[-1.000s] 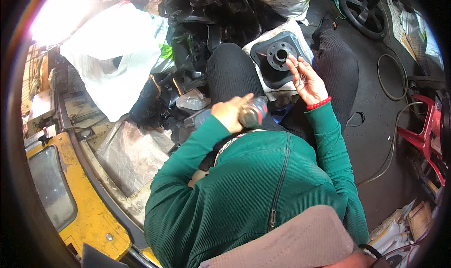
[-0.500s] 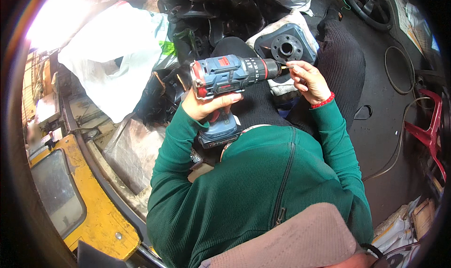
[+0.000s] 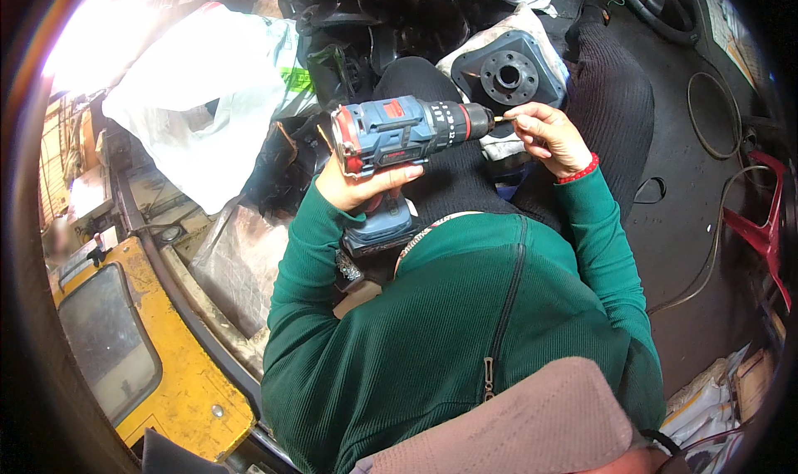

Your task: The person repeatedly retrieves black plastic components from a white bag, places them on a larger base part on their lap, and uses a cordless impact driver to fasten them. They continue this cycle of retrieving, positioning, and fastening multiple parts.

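A blue and black cordless drill point(image 3: 407, 133) lies across in front of me, its chuck pointing right. My left hand point(image 3: 362, 185) is wrapped round its grip, thumb along the body's side, above the blue battery point(image 3: 381, 223). At the chuck's nose, my right hand point(image 3: 550, 137) pinches a small thin bit point(image 3: 502, 119), whose inner end sits at the chuck. Most of the bit is hidden by the fingertips. Just beyond the chuck, a dark round flange point(image 3: 509, 77) with a central hole and a ring of smaller holes rests on a grey square plate point(image 3: 470, 62) between my legs.
A white plastic bag point(image 3: 199, 92) and black plastic parts point(image 3: 374, 17) lie at the far left. Nearer stands a yellow panel with a window point(image 3: 179, 374). To the right are a cable loop point(image 3: 713, 117), a red plastic frame point(image 3: 761, 216) and a black steering wheel point(image 3: 661, 9).
The drill has shifted very slightly left, and my right hand has drawn a little away from the chuck. Both hands keep their holds.
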The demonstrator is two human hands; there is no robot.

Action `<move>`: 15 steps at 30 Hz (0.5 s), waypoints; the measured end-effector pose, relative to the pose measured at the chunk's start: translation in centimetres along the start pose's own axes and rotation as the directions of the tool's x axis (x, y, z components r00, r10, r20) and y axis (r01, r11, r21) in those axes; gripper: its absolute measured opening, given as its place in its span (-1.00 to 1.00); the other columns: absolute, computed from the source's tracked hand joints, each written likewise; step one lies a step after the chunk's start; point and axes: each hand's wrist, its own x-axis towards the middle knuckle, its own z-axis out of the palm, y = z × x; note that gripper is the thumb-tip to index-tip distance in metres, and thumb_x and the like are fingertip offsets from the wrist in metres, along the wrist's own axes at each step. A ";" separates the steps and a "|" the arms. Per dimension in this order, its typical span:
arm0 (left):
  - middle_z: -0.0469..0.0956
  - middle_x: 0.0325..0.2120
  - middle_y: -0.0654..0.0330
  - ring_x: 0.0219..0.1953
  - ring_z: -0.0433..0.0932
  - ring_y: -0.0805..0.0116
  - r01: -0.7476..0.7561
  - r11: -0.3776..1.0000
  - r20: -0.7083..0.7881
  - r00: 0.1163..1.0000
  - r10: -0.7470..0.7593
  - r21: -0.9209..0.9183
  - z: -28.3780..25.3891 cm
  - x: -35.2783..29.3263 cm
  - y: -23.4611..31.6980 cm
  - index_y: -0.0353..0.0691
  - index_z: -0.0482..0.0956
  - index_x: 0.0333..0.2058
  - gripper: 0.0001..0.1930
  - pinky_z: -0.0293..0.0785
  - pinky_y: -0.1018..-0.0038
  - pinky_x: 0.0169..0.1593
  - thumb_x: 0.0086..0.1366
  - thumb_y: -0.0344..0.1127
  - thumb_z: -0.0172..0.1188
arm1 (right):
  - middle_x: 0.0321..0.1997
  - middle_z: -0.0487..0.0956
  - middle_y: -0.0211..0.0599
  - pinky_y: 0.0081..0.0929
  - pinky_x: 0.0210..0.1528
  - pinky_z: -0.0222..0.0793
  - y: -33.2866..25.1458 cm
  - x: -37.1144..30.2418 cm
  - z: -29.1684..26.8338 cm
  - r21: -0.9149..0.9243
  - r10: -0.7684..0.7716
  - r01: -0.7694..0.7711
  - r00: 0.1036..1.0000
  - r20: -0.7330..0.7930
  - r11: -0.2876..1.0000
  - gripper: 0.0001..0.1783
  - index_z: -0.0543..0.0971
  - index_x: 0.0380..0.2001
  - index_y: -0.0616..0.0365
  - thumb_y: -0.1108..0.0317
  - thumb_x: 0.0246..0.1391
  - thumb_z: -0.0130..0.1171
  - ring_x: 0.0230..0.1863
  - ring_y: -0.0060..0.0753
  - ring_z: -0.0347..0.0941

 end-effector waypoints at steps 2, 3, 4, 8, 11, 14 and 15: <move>0.61 -0.36 0.17 -0.41 0.55 0.45 -0.117 0.991 0.005 0.993 0.117 0.072 0.1 -0.4 0.1 -0.27 0.50 -0.13 -0.62 0.49 0.49 -0.34 0.05 -0.40 0.36 | -0.50 0.42 -0.53 -0.87 -0.69 0.01 0.0 -0.3 0.0 -0.043 0.072 -0.071 0.997 0.025 0.997 -0.74 0.57 -0.17 0.24 0.32 0.10 0.20 -0.61 -0.84 0.19; 0.60 -0.30 0.19 -0.31 0.58 0.39 -0.185 0.962 0.083 0.982 0.172 0.200 -0.4 -0.3 -0.3 -0.28 0.48 -0.08 -0.55 0.52 0.45 -0.22 0.02 -0.41 0.39 | -0.51 0.43 -0.53 -0.87 -0.69 0.02 0.0 -0.2 -0.2 -0.067 0.105 -0.102 0.994 0.037 0.993 -0.75 0.58 -0.20 0.24 0.32 0.10 0.21 -0.61 -0.84 0.19; 0.59 -0.29 0.17 -0.26 0.58 0.32 -0.301 0.903 0.095 0.954 0.286 0.306 -0.4 -0.2 -0.3 -0.27 0.51 -0.12 -0.56 0.50 0.42 -0.15 -0.01 -0.35 0.42 | -0.54 0.44 -0.56 -0.86 -0.68 0.03 0.1 -0.1 -0.7 -0.097 0.156 -0.152 0.987 0.044 0.984 -0.79 0.59 -0.28 0.23 0.30 0.09 0.22 -0.64 -0.85 0.20; 0.56 -0.19 0.12 -0.15 0.56 0.18 -0.451 0.747 0.116 0.882 0.457 0.489 0.5 -0.6 0.1 -0.23 0.50 -0.09 -0.48 0.48 0.33 -0.06 -0.06 -0.26 0.46 | -0.58 0.41 -0.58 -0.86 -0.70 0.00 0.3 -0.3 -0.9 -0.101 0.195 -0.190 0.980 0.041 0.977 -0.77 0.58 -0.28 0.22 0.26 0.10 0.20 -0.67 -0.85 0.18; 0.56 -0.20 0.14 -0.16 0.57 0.26 -0.457 0.712 0.113 0.873 0.475 0.533 1.3 -0.1 -0.2 -0.24 0.49 -0.08 -0.47 0.49 0.36 -0.08 -0.06 -0.30 0.46 | -0.63 0.32 -0.60 -0.86 -0.72 -0.04 0.2 -0.2 -0.4 -0.103 0.122 -0.129 0.990 -0.075 0.986 -0.68 0.58 -0.24 0.23 0.16 0.17 0.13 -0.70 -0.84 0.12; 0.58 -0.26 0.18 -0.24 0.57 0.38 -0.349 0.847 0.009 0.926 0.377 0.400 1.5 0.8 -0.4 -0.29 0.48 -0.10 -0.52 0.51 0.43 -0.15 -0.03 -0.38 0.44 | -0.64 0.19 -0.68 -0.80 -0.74 -0.11 0.1 0.4 -0.2 -0.095 0.011 -0.044 0.946 -0.323 0.995 -0.53 0.58 -0.19 0.22 -0.01 0.22 0.00 -0.72 -0.83 -0.01; 0.58 -0.28 0.19 -0.26 0.57 0.40 -0.293 0.883 -0.018 0.947 0.322 0.367 1.3 1.2 -0.1 -0.31 0.47 -0.11 -0.53 0.51 0.44 -0.16 -0.02 -0.40 0.43 | -0.66 0.20 -0.73 -0.81 -0.71 -0.17 0.8 1.0 -1.8 -0.166 -0.087 0.006 0.869 -0.486 0.986 -0.60 0.62 -0.22 0.13 0.01 0.20 0.05 -0.71 -0.88 -0.02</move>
